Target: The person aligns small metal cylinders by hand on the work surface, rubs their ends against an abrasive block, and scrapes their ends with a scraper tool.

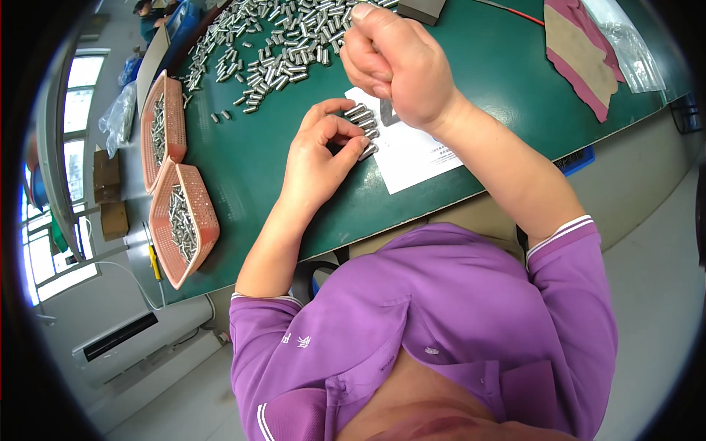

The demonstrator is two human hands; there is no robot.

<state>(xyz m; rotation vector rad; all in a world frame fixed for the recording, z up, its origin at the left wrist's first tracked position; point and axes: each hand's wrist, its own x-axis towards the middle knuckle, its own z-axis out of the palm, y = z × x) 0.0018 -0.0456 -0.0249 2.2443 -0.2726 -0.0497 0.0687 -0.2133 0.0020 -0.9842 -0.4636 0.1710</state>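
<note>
My left hand rests at the left edge of a white printed sheet. Its thumb and fingers are closed around a short row of shiny metal pins lying side by side. Above the sheet, my right hand is raised in a closed fist, thumb on top; whatever is inside it is hidden. A grey shape shows on the sheet, partly covered by the right hand. Beyond both hands, a large heap of loose metal pins spreads over the green table.
Two pink plastic baskets of small metal parts stand along the left edge. At the far side are a dark block and a thin red-handled tool. A maroon and tan cloth and clear plastic lie right.
</note>
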